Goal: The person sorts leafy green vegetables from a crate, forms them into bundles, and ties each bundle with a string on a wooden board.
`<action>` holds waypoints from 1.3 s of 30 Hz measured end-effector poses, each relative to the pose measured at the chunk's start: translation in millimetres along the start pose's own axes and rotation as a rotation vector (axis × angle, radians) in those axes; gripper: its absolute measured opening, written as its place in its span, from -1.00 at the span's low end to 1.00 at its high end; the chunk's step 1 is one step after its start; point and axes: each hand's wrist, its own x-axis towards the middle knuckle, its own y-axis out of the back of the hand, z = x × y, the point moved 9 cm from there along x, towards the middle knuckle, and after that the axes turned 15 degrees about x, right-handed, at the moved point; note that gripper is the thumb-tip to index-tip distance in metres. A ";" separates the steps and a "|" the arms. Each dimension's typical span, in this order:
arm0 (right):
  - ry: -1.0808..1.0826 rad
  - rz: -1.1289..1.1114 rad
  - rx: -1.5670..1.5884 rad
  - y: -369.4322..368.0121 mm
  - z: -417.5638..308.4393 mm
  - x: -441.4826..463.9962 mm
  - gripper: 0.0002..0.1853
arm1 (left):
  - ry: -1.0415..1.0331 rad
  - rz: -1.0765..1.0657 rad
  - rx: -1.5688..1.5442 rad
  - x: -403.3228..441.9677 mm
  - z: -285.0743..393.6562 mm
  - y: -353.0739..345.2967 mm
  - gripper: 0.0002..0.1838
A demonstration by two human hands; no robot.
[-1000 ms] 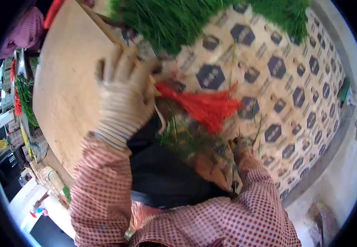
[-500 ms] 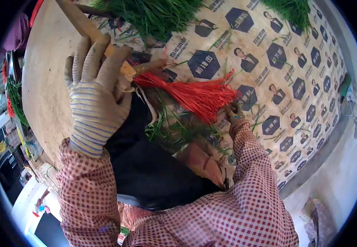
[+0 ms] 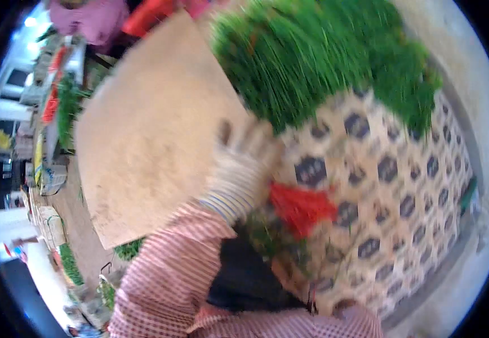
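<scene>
From where I stand, the printed sheet [image 3: 410,169] spreads to the right, the broad board [image 3: 149,129] to the left looks stiff and best taken by its edges, and the long greens [image 3: 312,62] on the far side seem light, limp and easily bruised, to be gathered in a loose bunch. The gloved left hand [image 3: 244,166], fingers apart, blurs over the board's right edge, so I can't tell whether it grips anything; the red strands [image 3: 303,208] lie just to its near right, probably light and floppy, best pinched at their narrow left end. The right hand [image 3: 343,305] is mostly hidden at the near side, its grip impossible to tell.
</scene>
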 end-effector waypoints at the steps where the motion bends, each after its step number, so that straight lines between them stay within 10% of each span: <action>1: 0.010 -0.027 -0.042 -1.2 -12.8 -4.3 -0.65 | 0.009 0.072 -0.039 0.0 1.0 1.7 -0.41; 8: 0.341 -0.323 -0.473 -39.9 -167.7 -63.5 -0.68 | -0.016 0.015 -0.090 -5.2 -2.4 -1.4 -0.23; 13: 1.222 -0.599 -1.072 -140.6 -331.6 -179.8 -0.70 | 0.193 0.062 -0.492 -74.2 -77.6 6.4 -0.19; 16: 0.923 -1.061 -0.635 -226.7 -415.0 -213.5 -0.53 | 0.468 0.357 -0.630 -186.9 -157.5 27.7 -0.29; 22: 0.753 -0.948 -0.529 -409.6 -546.9 -187.6 -0.71 | 1.188 0.647 -0.522 -483.2 -219.4 54.1 -0.50; 26: 0.744 -0.752 -0.532 -488.8 -585.7 -169.9 -0.73 | 1.725 0.717 -0.615 -676.6 -170.2 30.3 -0.55; 29: 0.246 -0.634 -0.026 -486.1 -579.6 -139.9 -0.56 | 1.908 0.584 -0.316 -803.1 -102.6 19.0 -0.57; 33: 1.456 -0.456 -1.028 -456.4 -531.8 -207.5 -0.37 | 2.090 0.626 -0.315 -903.8 2.2 -10.9 -0.57; 37: 1.508 -0.329 -1.465 -440.6 -460.7 -286.6 -0.24 | 2.008 0.772 -0.176 -971.2 72.7 -93.7 -0.53; 39: 1.525 -0.288 -1.600 -457.1 -429.9 -291.3 -0.28 | 1.965 0.760 -0.027 -871.4 57.8 -37.0 -0.48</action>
